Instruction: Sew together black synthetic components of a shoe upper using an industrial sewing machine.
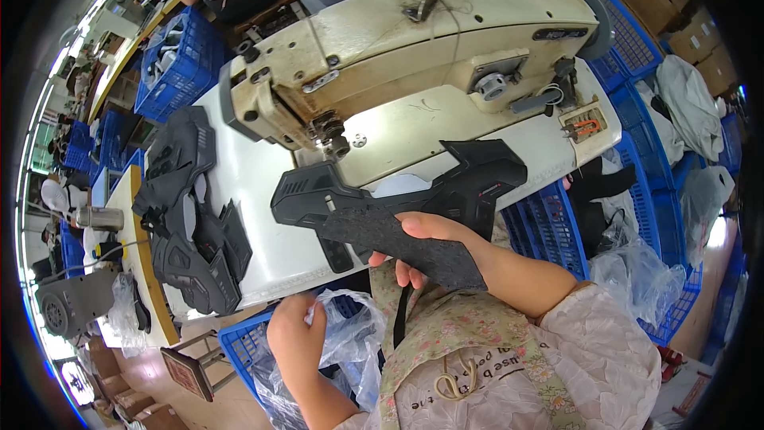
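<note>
My right hand (447, 229) is closed around a flat, dark, rough-textured piece of material (439, 261), thumb on top and fingertips curled underneath. Beyond it, on the white sewing table, lies a black shaped part (469, 183) with moulded panels, below the needle area of a cream industrial sewing machine (374, 48). My left hand (298, 338) is raised over the table's near edge, beside a clear plastic bag (350, 342). Its thumb shows, but its fingers are blurred and partly hidden.
More black moulded parts (191, 263) are heaped on the table's left. A blue crate (243, 342) lined with plastic stands below the near edge. To the right are blue crates (545, 227) with plastic bags (637, 271). A wooden stool (187, 370) stands lower left.
</note>
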